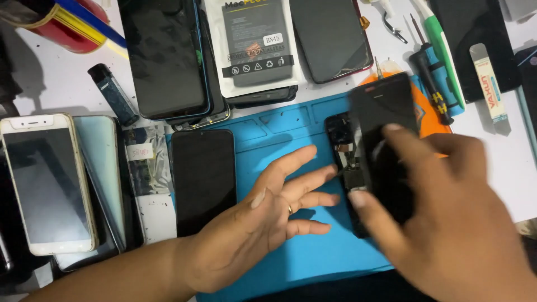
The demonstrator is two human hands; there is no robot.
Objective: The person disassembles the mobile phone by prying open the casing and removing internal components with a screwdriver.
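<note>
Black screen panel (386, 140), centre right of frame, glossy and flat, motion-blurred, pinched at its lower edge by the right hand (447, 223), fingers closed on it. Beneath it lies an opened phone body (342, 156), dark circuitry showing. Left hand (263, 218), lower centre, fingers spread and holding nothing, hovers over the blue rubbery work mat (291, 257). Best handled by the panel's edges, lifted level, the body steadied. Farther up: black phone (202, 179) on the mat, white phone (47, 184) far left, boxed battery (254, 45) top centre, screwdrivers (430, 84) upper right on the white tabletop (56, 78).
</note>
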